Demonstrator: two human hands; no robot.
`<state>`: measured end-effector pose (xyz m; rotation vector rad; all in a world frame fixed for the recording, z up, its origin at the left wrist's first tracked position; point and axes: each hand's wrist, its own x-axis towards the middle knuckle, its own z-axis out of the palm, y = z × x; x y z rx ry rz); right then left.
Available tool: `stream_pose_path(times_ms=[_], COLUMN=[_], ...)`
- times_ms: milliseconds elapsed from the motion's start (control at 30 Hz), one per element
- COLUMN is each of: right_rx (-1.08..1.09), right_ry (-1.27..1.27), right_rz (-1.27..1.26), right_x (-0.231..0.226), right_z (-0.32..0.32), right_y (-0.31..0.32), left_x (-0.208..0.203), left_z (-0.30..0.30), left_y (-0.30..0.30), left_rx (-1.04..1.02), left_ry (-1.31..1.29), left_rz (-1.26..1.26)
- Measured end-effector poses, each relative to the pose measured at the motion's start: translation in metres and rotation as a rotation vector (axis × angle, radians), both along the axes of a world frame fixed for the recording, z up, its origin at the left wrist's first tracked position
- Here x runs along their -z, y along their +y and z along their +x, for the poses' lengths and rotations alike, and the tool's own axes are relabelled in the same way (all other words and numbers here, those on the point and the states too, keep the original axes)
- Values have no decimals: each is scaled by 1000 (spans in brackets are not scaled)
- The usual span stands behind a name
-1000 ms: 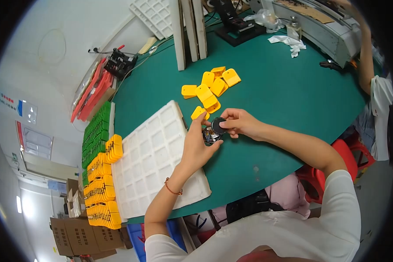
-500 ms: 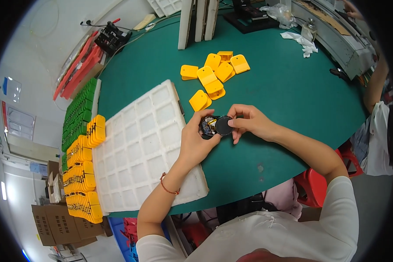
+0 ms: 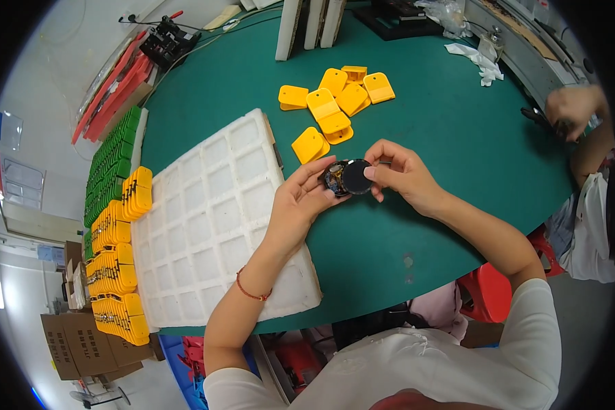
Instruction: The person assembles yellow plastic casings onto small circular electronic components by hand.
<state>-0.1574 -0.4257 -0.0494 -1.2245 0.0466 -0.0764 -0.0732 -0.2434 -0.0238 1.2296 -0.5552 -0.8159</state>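
Observation:
My left hand (image 3: 295, 205) is closed around a small round black housing (image 3: 334, 179), whose inside shows electronic parts. Between thumb and fingers, my right hand (image 3: 408, 181) grips a flat black disc (image 3: 357, 178). That disc overlaps the right side of the housing, so part of the inside is covered. Just beyond my hands lies a loose group of yellow folded plastic pieces (image 3: 329, 113), each with a small hole. A white gridded foam tray (image 3: 215, 222) sits left of my left hand, its compartments facing up.
Rows of yellow pieces (image 3: 113, 266) and green pieces (image 3: 113, 164) line the tray's left side. Upright white boards (image 3: 289, 31) and a black fixture (image 3: 169, 41) stand at the back. Another person's hand (image 3: 572, 113) is at the right; crumpled white tissue (image 3: 482, 65) lies near it.
My hands still hold the housing and disc close together, the disc now facing up more squarely. The other person's hand has come down to the table at the right. The view has shifted slightly.

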Motion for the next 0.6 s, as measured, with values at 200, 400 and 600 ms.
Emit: stream_pose_path(times_ms=[200,400,600], right_rx=[35,18,11], right_ry=[-52,-42,-52], right_rz=[-32,-25,-53], right_x=[-2,-5,-5], right_z=[0,-1,-2], right_y=[0,1,0], left_x=[-4,0,0], left_z=[-1,-2,-2], left_y=[0,1,0], left_rx=[20,47,50], left_ry=[226,141,132], left_rz=[-30,1,14])
